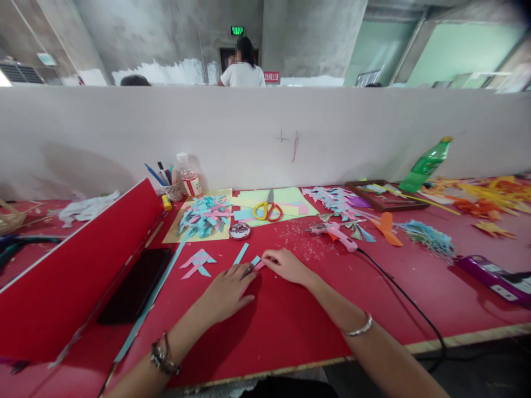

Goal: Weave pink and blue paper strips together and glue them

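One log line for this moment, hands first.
left hand: at pink-and-blue strip; right hand: pinching strip's pink part; loose blue strip: beyond left hand; woven piece: left of hands; scissors: farther back

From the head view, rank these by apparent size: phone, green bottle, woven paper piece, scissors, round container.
1. Phone, though it's nearer the camera
2. Green bottle
3. Woven paper piece and scissors: too alike to rank
4. Round container

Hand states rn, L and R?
Left hand: palm down, slim dark object at its fingers; whether gripped cannot be told.
Right hand: closed, pinching the pink paper strip.
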The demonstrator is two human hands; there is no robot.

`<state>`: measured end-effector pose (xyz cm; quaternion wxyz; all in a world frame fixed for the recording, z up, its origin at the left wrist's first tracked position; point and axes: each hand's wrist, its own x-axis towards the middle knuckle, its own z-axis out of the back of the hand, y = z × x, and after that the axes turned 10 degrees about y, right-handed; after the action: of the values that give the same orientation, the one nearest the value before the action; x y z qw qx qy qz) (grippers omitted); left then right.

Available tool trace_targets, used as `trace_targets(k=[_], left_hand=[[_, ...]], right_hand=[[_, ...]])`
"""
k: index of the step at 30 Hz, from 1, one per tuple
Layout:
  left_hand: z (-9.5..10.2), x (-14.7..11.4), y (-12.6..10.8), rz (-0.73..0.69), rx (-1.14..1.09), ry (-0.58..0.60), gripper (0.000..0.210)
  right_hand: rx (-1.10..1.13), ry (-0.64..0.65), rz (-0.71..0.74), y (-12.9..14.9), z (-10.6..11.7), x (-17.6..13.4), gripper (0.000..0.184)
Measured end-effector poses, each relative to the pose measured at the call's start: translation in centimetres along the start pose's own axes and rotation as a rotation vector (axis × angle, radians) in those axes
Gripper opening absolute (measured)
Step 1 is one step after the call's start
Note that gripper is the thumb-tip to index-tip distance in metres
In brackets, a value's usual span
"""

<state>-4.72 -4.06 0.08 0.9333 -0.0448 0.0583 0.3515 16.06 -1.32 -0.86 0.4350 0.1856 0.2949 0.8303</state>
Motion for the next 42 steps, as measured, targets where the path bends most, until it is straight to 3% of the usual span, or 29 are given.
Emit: trace_targets(k=[11, 15, 21, 24, 27, 32, 37, 42], left_hand=[[0.7, 0.4, 0.5, 0.186, 0.053, -0.060, 0.034], [0.8, 0.5, 0.4, 0.177, 0.028, -0.050, 0.033], [2.8, -0.9, 0.8, 0.276, -0.062, -0.012, 0.029], [3.7, -1.9, 1.2, 0.345, -0.075, 0.016, 0.029], [3.9, -2.7, 0.9, 0.361, -0.100, 0.072, 0.032], [4.0, -3.2, -0.4, 0.304, -0.192, 0.206, 0.043], [4.5, -3.2, -0.9, 0.307, -0.217, 0.314, 0.050], [3.8, -2.9, -0.5, 0.311, -0.179, 0.342, 0.051]], right_hand=[[0.020, 0.006, -0.014, 1.2, 2.2, 0.3, 0.026], [-0.055, -0.002, -0.055, 1.3, 5.3, 0.8, 0.026], [-0.332, -0.209, -0.186, -0.6, 11.2, 1.9, 0.025], [-0.452, -0.138, -0.323, -2.2, 12.6, 2.8, 0.027], [-0.528, 0.007, -0.461, -4.0, 12.7, 4.5, 0.030], [-0.567, 0.139, -0.587, -6.9, 11.9, 8.1, 0.036], [-0.596, 0.170, -0.719, -9.5, 11.4, 10.4, 0.029], [-0.587, 0.203, -0.775, -11.5, 11.5, 10.8, 0.031]])
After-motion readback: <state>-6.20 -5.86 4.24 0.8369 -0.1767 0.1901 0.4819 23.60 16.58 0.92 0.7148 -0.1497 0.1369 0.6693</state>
